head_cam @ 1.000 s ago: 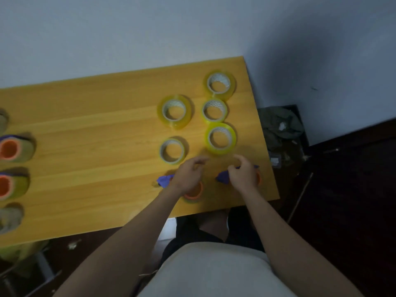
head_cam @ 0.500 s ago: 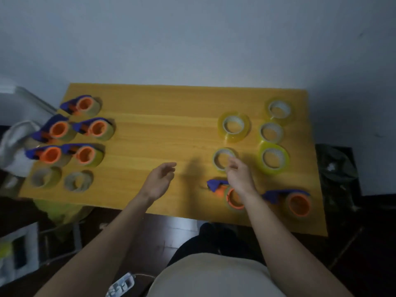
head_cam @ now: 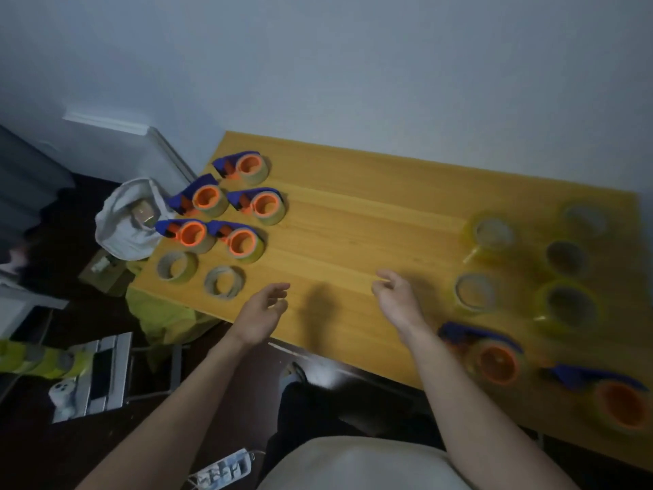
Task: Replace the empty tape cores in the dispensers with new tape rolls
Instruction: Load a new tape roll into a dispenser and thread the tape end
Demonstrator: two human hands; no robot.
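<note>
Both hands out over the yellow wooden worktop, near its front edge, holding nothing. Left hand with a loose, released grip, fingers gently bent, just above the wood. Right hand the same: grip released, fingers a little curled, touching nothing.

Far to the left of the left hand, five dispensers loaded with tape, blue with orange middles: one at the back, two in the next row, two more in front. Just in front of those, closest to the left hand, two empty tape cores lying flat, side by side.

To the right of the right hand, all blurry, five new tape rolls lying flat: two at the back, one between, a thin one nearest the right hand, and a fat yellow one. In front of those rolls, by the worktop edge, two more blue and orange dispensers, also blurry.

Off the worktop, left of the loaded dispensers, a white bag with something tan inside. On the floor by the person's legs, a white power strip.
</note>
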